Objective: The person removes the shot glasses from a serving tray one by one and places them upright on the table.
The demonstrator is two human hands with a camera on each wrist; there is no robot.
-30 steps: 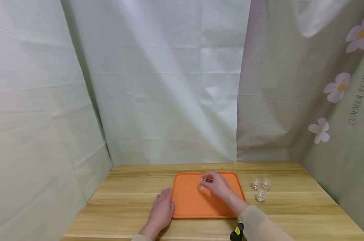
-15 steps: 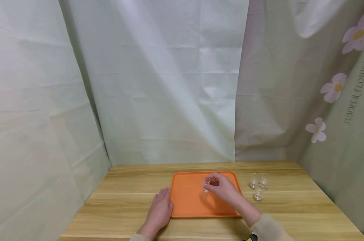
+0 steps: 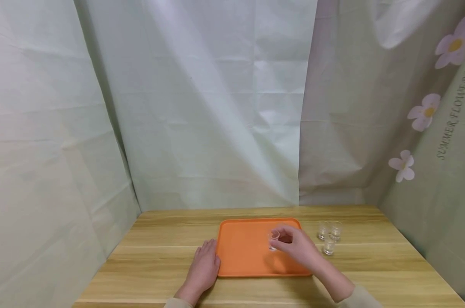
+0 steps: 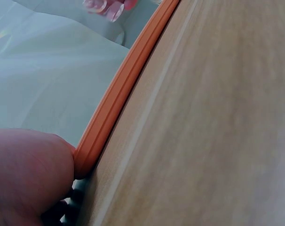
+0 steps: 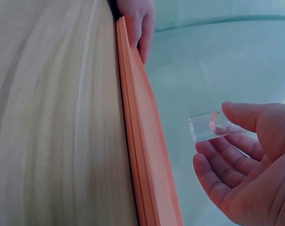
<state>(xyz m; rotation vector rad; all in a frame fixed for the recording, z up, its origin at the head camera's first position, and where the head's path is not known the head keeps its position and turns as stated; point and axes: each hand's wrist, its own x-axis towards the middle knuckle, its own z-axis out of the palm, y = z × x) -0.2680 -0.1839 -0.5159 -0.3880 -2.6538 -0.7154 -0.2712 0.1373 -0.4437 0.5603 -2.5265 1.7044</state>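
Between the thumb and fingers of my right hand (image 3: 298, 247) is a small clear shot glass (image 3: 273, 240), held above the right half of an orange tray (image 3: 240, 252). In the right wrist view the glass (image 5: 203, 127) is seen lifted off the tray, gripped near one end by the right hand (image 5: 260, 160). My left hand (image 3: 204, 266) lies flat on the table along the tray's left edge, its fingers extended and its thumb side against the rim. The left wrist view shows part of that hand (image 4: 29, 174) touching the tray's corner (image 4: 88, 162).
Three more clear shot glasses (image 3: 329, 245) stand close together on the wooden table (image 3: 159, 239), right of the tray. Pale fabric sheets (image 3: 217, 128) hang behind and on both sides, with flowers printed on the right one.
My right hand has carried the shot glass rightward and a little nearer over the tray. The left hand stays beside the tray's edge, and the whole view shifts slightly.
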